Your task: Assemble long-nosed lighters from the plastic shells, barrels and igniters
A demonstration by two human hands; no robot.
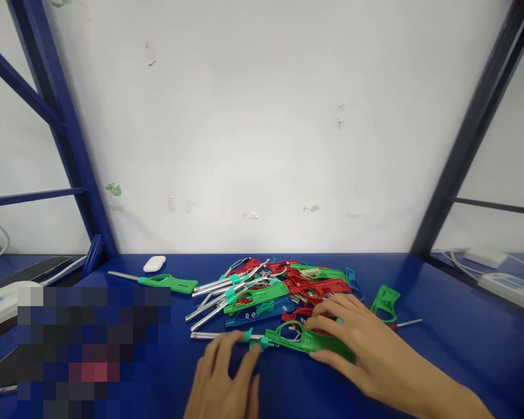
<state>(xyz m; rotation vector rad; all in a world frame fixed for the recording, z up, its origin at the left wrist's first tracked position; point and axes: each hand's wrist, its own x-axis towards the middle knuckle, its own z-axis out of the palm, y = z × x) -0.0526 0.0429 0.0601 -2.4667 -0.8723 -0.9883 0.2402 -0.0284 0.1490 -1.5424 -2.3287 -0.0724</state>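
Note:
A green lighter casing half (301, 340) lies at the front of the pile, with a metal lighter tube (205, 336) in line with its left end. My right hand (353, 343) grips the casing's right part, thumb on the near edge and fingers over the far side. A thin white wire shows in its trigger opening. At the joint, my left hand (225, 372) has its fingertips closed on a small teal plastic piece (262, 343). Behind both hands is a pile of red, blue and green lighter casings (262, 297) with metal tubes and wires.
A closed green lighter (170, 283) lies at the left, near a white case (154, 263). Right of the pile are a green casing piece (385, 302) and a screwdriver (408, 323). Blue posts (82, 157) and white power strips (510, 291) flank the blue table (157, 361). Pixelation hides the lower left.

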